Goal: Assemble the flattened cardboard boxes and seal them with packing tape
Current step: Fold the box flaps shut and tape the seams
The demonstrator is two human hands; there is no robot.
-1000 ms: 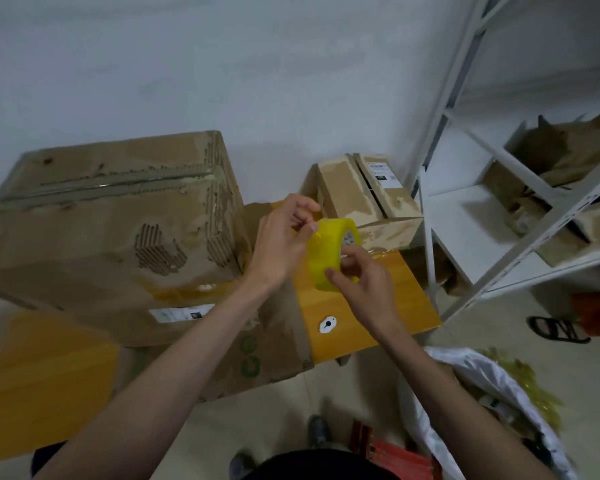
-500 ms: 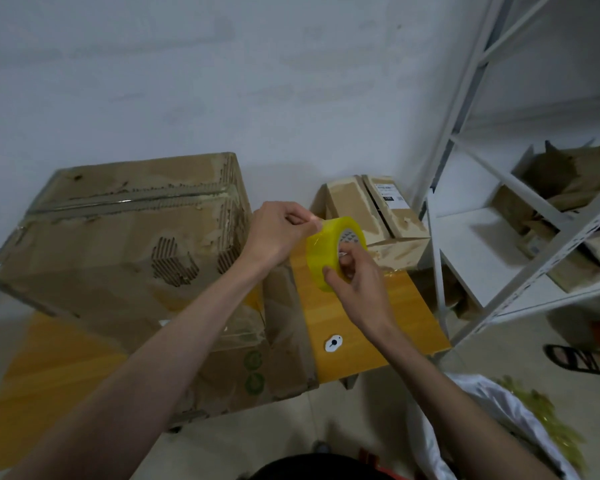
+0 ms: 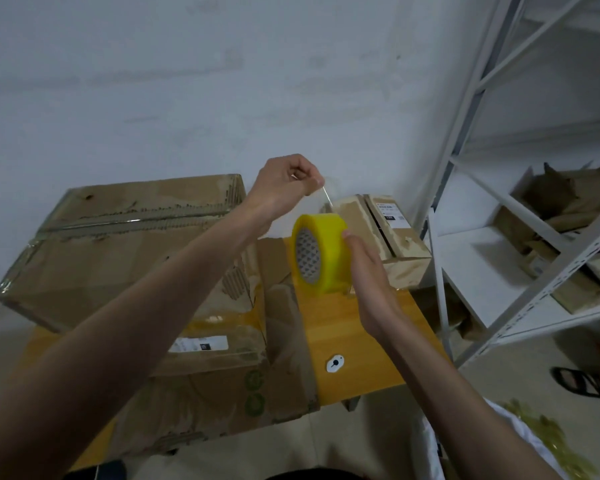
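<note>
A yellow roll of packing tape (image 3: pixel 326 254) is held up over the wooden table (image 3: pixel 361 334). My right hand (image 3: pixel 368 278) grips the roll from its right side. My left hand (image 3: pixel 284 188) is above and left of the roll and pinches the free end of the clear tape (image 3: pixel 326 200), which stretches up from the roll. A large assembled cardboard box (image 3: pixel 129 244) with a taped top seam stands on the table to the left. Under it lies a flattened cardboard box (image 3: pixel 274 358). A small taped box (image 3: pixel 378 237) sits behind the roll.
A white metal shelf rack (image 3: pixel 499 202) with crumpled cardboard stands at the right. A white wall runs close behind the table. On the floor at the right lie a black sandal (image 3: pixel 586 381) and a white bag (image 3: pixel 465 441). A small white tag (image 3: pixel 335 363) lies on the table.
My left hand has risen away from the roll, drawing out a strip of tape. My right hand has shifted its hold to the roll's right side. The view has tilted upward.
</note>
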